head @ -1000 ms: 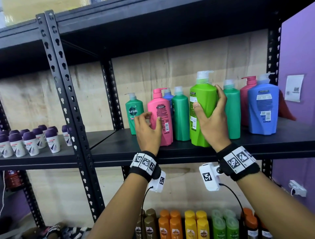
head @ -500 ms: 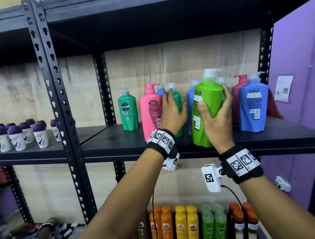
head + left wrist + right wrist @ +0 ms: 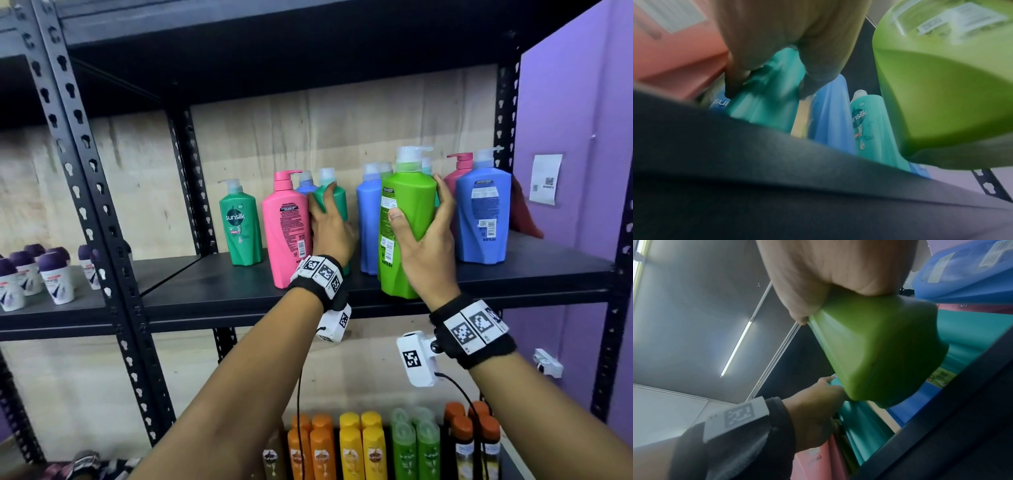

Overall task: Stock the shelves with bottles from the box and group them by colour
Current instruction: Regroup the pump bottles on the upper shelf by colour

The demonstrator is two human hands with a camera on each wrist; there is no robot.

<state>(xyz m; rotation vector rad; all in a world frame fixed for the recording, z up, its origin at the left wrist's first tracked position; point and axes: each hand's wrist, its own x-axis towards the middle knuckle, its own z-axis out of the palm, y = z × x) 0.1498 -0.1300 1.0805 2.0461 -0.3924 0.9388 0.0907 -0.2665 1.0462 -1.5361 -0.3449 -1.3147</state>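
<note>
My right hand [image 3: 424, 236] grips a lime green pump bottle [image 3: 406, 219] that stands at the front edge of the black shelf [image 3: 212, 291]; its underside [image 3: 885, 356] fills the right wrist view. My left hand [image 3: 330, 226] holds a teal green bottle [image 3: 337, 202] between a pink bottle [image 3: 286, 226] and a blue bottle [image 3: 368, 219]. In the left wrist view my fingers [image 3: 805, 65] curl round the teal bottle [image 3: 766, 104]. Behind the pink bottle stands another blue bottle [image 3: 306, 186], mostly hidden.
A small green Sunsilk bottle [image 3: 239, 229] stands at the left of the row, a large blue bottle [image 3: 484, 216] and a pink one [image 3: 457, 171] at the right. Purple-capped roll-ons [image 3: 51, 277] fill the neighbouring shelf. Orange, yellow and green bottles [image 3: 373, 445] stand below. A purple wall [image 3: 575, 137] is close on the right.
My left hand left the pink bottle and took hold of the teal bottle, shifting it left towards the pink one. My right hand has kept its grip on the lime green bottle.
</note>
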